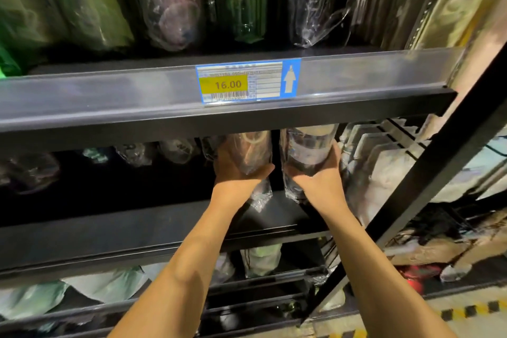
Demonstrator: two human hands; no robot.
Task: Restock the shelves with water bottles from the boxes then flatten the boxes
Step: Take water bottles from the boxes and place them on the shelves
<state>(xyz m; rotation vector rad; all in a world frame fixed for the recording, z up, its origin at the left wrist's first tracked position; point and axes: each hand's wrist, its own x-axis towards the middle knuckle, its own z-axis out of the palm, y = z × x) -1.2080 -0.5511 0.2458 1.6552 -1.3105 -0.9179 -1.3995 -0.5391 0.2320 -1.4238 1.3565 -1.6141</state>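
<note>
Two shelf edges frame the slot I'm working in: the upper shelf rail (109,96) crosses at 12 o'clock and carries a price tag (247,82), and the middle shelf (137,228) runs at 6. A black upright (439,173) slants at 3 o'clock. Dark open room lies toward 9. My left hand (238,170) has its fingers wrapped round the left water bottle (255,151). My right hand (318,175) grips the right water bottle (307,145) just beside it. The rail hides both bottle tops.
</note>
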